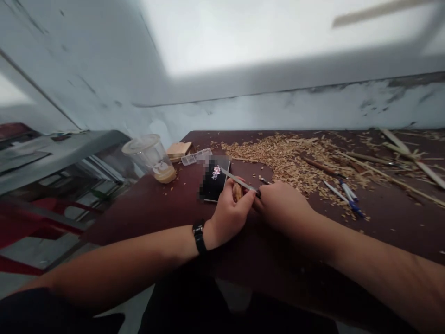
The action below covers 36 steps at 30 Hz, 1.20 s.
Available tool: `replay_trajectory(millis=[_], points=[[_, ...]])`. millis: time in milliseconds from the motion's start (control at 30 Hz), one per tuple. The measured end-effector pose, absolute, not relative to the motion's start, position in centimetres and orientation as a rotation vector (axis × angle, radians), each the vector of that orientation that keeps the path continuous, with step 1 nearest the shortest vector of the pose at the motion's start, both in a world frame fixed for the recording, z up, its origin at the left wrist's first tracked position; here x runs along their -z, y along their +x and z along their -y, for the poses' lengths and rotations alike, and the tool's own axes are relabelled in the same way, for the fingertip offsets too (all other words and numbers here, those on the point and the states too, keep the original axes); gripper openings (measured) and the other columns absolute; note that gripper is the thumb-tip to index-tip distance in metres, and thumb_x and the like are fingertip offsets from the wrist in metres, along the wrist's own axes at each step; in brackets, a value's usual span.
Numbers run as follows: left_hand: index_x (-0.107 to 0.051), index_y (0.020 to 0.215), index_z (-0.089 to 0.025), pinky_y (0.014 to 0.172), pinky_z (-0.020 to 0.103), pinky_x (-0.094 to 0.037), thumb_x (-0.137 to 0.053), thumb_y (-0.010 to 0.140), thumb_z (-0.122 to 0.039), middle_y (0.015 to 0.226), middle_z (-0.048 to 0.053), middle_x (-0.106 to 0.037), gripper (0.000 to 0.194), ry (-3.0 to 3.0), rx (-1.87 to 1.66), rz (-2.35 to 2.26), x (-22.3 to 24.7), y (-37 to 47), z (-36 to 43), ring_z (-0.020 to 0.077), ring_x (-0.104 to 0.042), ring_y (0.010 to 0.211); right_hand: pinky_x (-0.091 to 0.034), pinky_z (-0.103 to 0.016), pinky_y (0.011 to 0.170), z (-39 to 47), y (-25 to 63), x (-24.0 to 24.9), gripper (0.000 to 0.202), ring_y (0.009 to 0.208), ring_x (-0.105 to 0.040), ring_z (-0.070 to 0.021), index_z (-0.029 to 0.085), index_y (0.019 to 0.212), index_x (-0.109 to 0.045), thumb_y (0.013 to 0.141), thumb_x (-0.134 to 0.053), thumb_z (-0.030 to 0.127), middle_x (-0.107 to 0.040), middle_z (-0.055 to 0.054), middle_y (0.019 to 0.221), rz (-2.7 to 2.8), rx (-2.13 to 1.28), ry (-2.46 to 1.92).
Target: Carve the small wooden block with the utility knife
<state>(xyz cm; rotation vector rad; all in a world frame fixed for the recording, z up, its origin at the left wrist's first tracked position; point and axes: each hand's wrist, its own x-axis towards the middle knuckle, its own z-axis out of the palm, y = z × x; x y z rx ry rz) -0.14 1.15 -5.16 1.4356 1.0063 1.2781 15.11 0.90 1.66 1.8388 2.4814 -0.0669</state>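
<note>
My left hand [231,211], with a black watch on its wrist, is closed around a small light-brown piece of wood [238,191]. From the right, my right hand [281,199] grips a knife [239,180] by its mostly hidden handle. Its narrow grey blade points up and left, lying across the wood close to my left fingers. Whether the edge bites into the wood cannot be made out. Just beyond my left hand, a dark-screened phone or tablet [216,183] rests on the dark red table [167,211].
Wood chips [295,155] cover much of the table's back and right. Among them lie pens [342,197], a brown stick [321,166] and long pale strips [413,155]. A clear plastic cup [153,155], wooden block [179,150] and clear plastic case [196,157] stand left, near the wall.
</note>
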Motion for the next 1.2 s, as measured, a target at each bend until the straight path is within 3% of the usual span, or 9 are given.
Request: replay_trajectory(millis=[67,167,300,400,533,633,800,1000,1200], points=[[-0.055,0.121,-0.019,0.084,0.033,-0.053,-0.069,0.097,-0.033,0.098,0.002,-0.062,0.031,1.466,-1.254,-0.962,5.4,-0.3,-1.5,0.0163,-0.061,0.087,-0.057,-0.036,0.072,-1.0,15.6,-1.7,0.046,0.08,-0.072,-0.0209,0.017,0.1,-0.075,0.106,-0.046,0.053,-0.075,-0.009,0.09,-2.507,0.056,1.814],[-0.063,0.122,-0.016,0.09,0.042,-0.058,-0.07,0.096,-0.036,0.115,0.008,-0.067,0.033,1.549,-1.13,-0.836,4.8,-0.6,-1.9,0.0215,-0.067,0.1,-0.059,-0.04,0.083,-1.3,16.7,-2.0,0.037,0.09,-0.07,-0.0182,0.018,0.114,-0.07,0.102,-0.06,0.051,-0.073,-0.006,0.105,-2.576,0.059,1.712],[-0.069,0.122,-0.019,0.108,0.046,-0.052,-0.086,0.081,-0.039,0.133,0.013,-0.066,0.049,1.619,-0.929,-0.691,2.7,-1.4,-1.8,0.0289,-0.065,0.12,-0.059,-0.043,0.086,-1.2,17.8,-2.4,0.037,0.097,-0.069,-0.0201,0.018,0.12,-0.068,0.1,-0.064,0.048,-0.071,-0.007,0.114,-2.703,0.033,1.567],[-0.066,0.13,-0.021,0.104,0.045,-0.054,-0.087,0.079,-0.04,0.129,0.012,-0.069,0.058,1.645,-0.793,-0.65,1.4,-1.9,-1.3,0.0293,-0.067,0.119,-0.058,-0.04,0.082,-0.8,17.9,-2.4,0.029,0.087,-0.071,-0.0187,0.017,0.112,-0.071,0.101,-0.063,0.042,-0.074,-0.005,0.1,-2.776,-0.029,1.522],[-0.065,0.123,-0.018,0.091,0.038,-0.056,-0.08,0.088,-0.043,0.116,0.011,-0.072,0.045,1.67,-0.752,-0.731,0.6,-1.9,-0.4,0.0251,-0.069,0.105,-0.05,-0.033,0.068,0.3,17.8,-2.1,0.02,0.077,-0.073,-0.0218,0.017,0.105,-0.076,0.096,-0.06,0.023,-0.078,-0.01,0.089,-2.861,-0.102,1.526],[-0.06,0.129,-0.018,0.09,0.039,-0.056,-0.074,0.092,-0.047,0.122,0.012,-0.071,0.049,1.687,-0.748,-0.814,0.4,-1.6,0.6,0.027,-0.07,0.107,-0.044,-0.031,0.062,1.0,17.8,-1.9,0.022,0.077,-0.074,-0.0237,0.017,0.104,-0.076,0.096,-0.059,0.028,-0.079,-0.01,0.09,-2.916,-0.114,1.498],[-0.052,0.142,-0.02,0.108,0.045,-0.049,-0.075,0.091,-0.044,0.138,0.013,-0.065,0.06,1.784,-0.797,-0.979,0.4,-1.4,2.6,0.0313,-0.061,0.128,-0.035,-0.032,0.059,1.5,18.0,-1.4,0.017,0.073,-0.072,-0.0208,0.019,0.093,-0.076,0.092,-0.058,0.02,-0.078,-0.007,0.085,-2.97,-0.085,1.379],[-0.05,0.138,-0.017,0.11,0.046,-0.044,-0.075,0.091,-0.044,0.135,0.015,-0.059,0.06,1.9,-0.951,-1.122,1.6,-0.6,4.5,0.0302,-0.058,0.124,-0.028,-0.033,0.061,1.2,19.1,-0.9,0.019,0.072,-0.066,-0.019,0.018,0.094,-0.075,0.091,-0.056,0.017,-0.075,-0.008,0.084,-2.997,-0.137,1.278],[-0.05,0.132,-0.015,0.097,0.041,-0.047,-0.072,0.092,-0.051,0.108,0.009,-0.057,0.059,1.862,-1.171,-1.229,3.4,0.4,4.1,0.0241,-0.057,0.099,-0.023,-0.034,0.059,0.9,18.7,-0.6,0.024,0.07,-0.064,-0.0222,0.017,0.088,-0.072,0.094,-0.049,0.023,-0.072,-0.01,0.078,-2.907,-0.231,1.432]])
